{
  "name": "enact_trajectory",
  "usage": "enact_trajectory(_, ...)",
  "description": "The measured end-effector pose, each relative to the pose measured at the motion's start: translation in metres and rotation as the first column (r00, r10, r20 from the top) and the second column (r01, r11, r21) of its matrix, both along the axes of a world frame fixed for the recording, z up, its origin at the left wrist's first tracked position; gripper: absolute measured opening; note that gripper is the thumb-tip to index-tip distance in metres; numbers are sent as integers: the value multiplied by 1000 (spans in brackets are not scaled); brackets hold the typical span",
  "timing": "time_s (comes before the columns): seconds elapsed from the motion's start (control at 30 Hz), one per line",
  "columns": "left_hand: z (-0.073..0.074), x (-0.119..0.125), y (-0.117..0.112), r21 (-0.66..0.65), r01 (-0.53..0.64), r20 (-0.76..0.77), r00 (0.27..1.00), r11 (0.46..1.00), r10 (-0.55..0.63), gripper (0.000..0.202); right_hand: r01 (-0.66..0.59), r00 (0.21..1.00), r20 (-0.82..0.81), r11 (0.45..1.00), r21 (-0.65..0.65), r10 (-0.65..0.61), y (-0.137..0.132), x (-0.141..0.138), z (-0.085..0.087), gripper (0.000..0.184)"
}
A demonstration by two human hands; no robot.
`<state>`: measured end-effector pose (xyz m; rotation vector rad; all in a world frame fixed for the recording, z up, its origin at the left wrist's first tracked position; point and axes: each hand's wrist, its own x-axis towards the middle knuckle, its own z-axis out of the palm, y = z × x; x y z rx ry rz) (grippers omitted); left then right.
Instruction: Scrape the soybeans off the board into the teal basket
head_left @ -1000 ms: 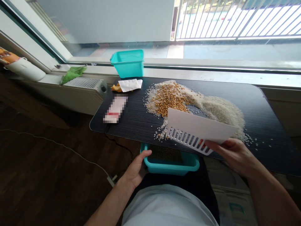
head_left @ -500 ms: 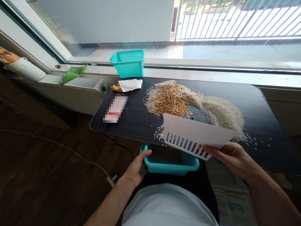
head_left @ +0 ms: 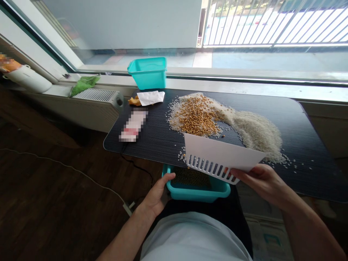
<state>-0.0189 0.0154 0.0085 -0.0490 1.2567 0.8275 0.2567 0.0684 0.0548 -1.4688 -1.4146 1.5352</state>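
Note:
My right hand (head_left: pixel 259 182) grips a white slotted plastic basket (head_left: pixel 217 156), tilted over the near edge of the black table (head_left: pixel 299 116). Below it sits a teal bin (head_left: pixel 195 190) holding soybeans, pressed against my lap; my left hand (head_left: pixel 157 195) holds its left rim. On the table lie a pile of soybeans mixed with rice (head_left: pixel 197 116) and, to its right, a heap of white rice (head_left: pixel 258 134). Scattered rice grains lie near the basket's left end.
A second teal bin (head_left: pixel 148 72) stands on the window sill beyond the table. A white paper (head_left: pixel 150 98) and an orange scrap (head_left: pixel 133 102) lie at the table's far left, with a blurred card (head_left: pixel 133 125) nearer. A radiator (head_left: pixel 94 98) and a green cloth (head_left: pixel 84 84) are at left. A cable (head_left: pixel 67 168) crosses the wooden floor.
My right hand has drawn the white basket leftward and toward me, from beside the rice heap to above the teal bin. My left hand has stayed on the bin.

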Motion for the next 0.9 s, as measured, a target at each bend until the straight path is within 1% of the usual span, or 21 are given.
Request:
enact_trajectory(0.07, 0, 0, 0, 2, 6, 1, 1000, 1000, -6, 23, -43, 999, -7, 999, -1, 43, 1, -2, 1, 35)
enact_trajectory(0.1, 0, -1, 0, 2, 16, 9, 1000, 1000, -16, 23, -46, 999, -7, 999, 0, 46, 2, -4, 1, 36)
enact_trajectory(0.13, 0, -1, -1, 17, 24, 17, 1000, 1000, -24, 24, -26, 1000, -4, 1000, 8, 26, 3, -5, 2, 38)
enact_trajectory(0.2, -1, -1, -1, 31, 26, 18, 999, 999, -26, 22, 54, 998, 18, 997, 47, -55, 8, -9, 4, 40)
enact_trajectory(0.27, -2, -1, -1, 20, 19, 1, 1000, 1000, -19, 20, 128, 990, 47, 986, 104, -133, 14, -13, 3, 44)
enact_trajectory(0.33, -2, -1, -1, 13, 10, 0, 1000, 1000, -10, 19, 143, 985, 72, 978, 153, -155, 21, -19, 1, 47)
enact_trajectory(0.43, -3, -2, -1, 18, -2, 11, 1000, 1000, 2, 22, 112, 987, 98, 979, 168, -130, 26, -24, -2, 52)
enact_trajectory(0.57, -5, -4, -2, 22, -5, 19, 1000, 1000, 4, 23, 69, 991, 108, 989, 133, -83, 25, -25, 1, 51)
enact_trajectory(0.67, -6, -6, -1, 20, -1, 2, 1000, 1000, 1, 22, 84, 991, 93, 988, 126, -96, 22, -24, 5, 48)
enact_trajectory(0.77, -6, -7, 0, 14, -7, -15, 1000, 1000, 7, 24, 106, 990, 83, 986, 130, -117, 21, -24, 5, 48)
enact_trajectory(0.9, -4, -6, 0, 19, -14, 15, 1000, 1000, 14, 25, 60, 997, 45, 994, 86, -64, 20, -25, 1, 45)
